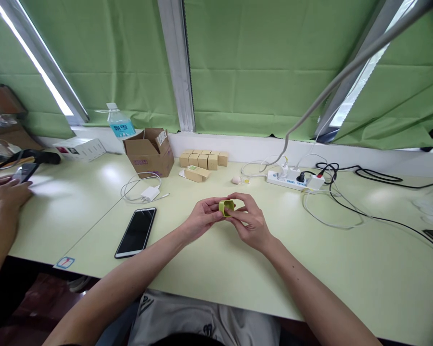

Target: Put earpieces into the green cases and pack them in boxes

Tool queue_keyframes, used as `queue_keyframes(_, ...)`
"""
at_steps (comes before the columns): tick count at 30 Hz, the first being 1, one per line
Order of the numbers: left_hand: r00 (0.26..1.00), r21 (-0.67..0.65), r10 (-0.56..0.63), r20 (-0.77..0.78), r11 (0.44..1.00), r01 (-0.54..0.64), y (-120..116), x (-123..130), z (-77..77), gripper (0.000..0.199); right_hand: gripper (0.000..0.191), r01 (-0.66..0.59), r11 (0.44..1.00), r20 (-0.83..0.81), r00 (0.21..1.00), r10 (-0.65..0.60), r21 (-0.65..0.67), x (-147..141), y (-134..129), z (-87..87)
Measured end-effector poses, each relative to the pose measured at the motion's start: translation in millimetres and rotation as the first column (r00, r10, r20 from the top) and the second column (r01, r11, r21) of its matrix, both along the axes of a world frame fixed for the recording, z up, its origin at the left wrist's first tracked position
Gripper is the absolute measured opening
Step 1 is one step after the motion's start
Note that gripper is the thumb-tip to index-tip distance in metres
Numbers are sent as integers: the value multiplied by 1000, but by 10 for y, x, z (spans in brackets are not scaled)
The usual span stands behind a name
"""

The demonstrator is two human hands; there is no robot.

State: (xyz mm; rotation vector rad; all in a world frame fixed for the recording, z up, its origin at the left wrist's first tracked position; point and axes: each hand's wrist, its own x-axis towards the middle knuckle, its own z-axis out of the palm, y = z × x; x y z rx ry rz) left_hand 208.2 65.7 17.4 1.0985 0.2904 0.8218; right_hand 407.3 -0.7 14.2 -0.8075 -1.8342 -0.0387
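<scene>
A small yellow-green hollow cup-like piece (222, 207) is held above the table, its opening turned to the right and toward me. My left hand (204, 217) grips its left side between thumb and fingers. At the right, my right hand (250, 222) has its fingers on the rim and inside the opening; whether they hold anything small in there is hidden. Beyond my hands lies an opened small tan carton (197, 173), in front of several small tan boxes (204, 158). A black-screened phone (136, 233) rests left of my left forearm.
Behind the phone are a white charger with a coiled cable (150, 193) and an open cardboard box (149, 154). A power strip (286, 180) with plugs and trailing cables (350, 206) lies at right. Far left, another person's hands (12, 192) hold a phone.
</scene>
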Motion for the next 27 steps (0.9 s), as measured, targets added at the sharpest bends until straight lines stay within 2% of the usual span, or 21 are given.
queue_keyframes(8, 999, -16, -39, 1, 999, 39, 23, -6, -23, 53, 25, 15, 999, 48, 999, -13, -32, -9, -26, 42)
queue_keyframes(15, 999, 5, -33, 31, 999, 33, 30, 34, -8, 57, 25, 108, 992, -106, 989, -100, 69, -120, -19, 92)
queue_keyframes(24, 999, -31, -30, -17, 999, 30, 41, -1, -41, 54, 20, 40, 999, -60, 997, -41, -23, -77, 30, 15)
queue_keyframes(27, 999, -26, -43, -10, 999, 42, 39, 16, -32, 52, 18, 26, 999, -95, 995, -30, -37, -88, 27, 13)
